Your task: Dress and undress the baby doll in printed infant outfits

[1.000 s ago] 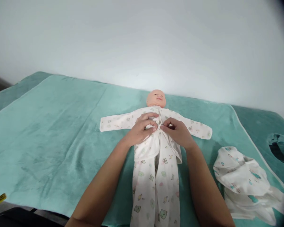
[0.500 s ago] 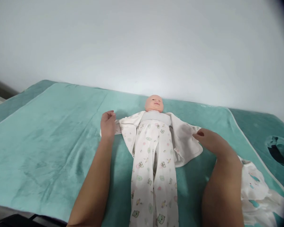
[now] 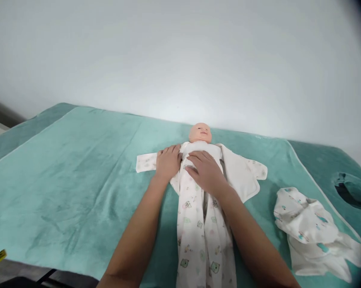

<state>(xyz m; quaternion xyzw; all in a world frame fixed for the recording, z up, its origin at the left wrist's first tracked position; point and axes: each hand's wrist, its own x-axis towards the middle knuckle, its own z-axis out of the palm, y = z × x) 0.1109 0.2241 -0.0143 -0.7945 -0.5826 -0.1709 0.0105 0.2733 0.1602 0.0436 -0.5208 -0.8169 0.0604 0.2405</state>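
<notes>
A baby doll lies on its back, wearing a white baby shirt spread open at the sides and white patterned baby pants pulled up over the belly. My left hand rests on the shirt by the doll's side, fingers laid out over the cloth; the thumb side is partly hidden. On the waist of the pants lies my right hand, its fingers stretched and the thumb apart. The shirt's sleeves point outward to both sides.
Crumpled white printed baby clothes lie to the right. Beneath everything is a green mat, its back edge against a pale wall. A dark strap or handle shows at the far right.
Both hands have moved inward from the outspread sleeves to the doll's middle. My right hand has left the shirt's right side, and the clothes at right are more fully in sight.
</notes>
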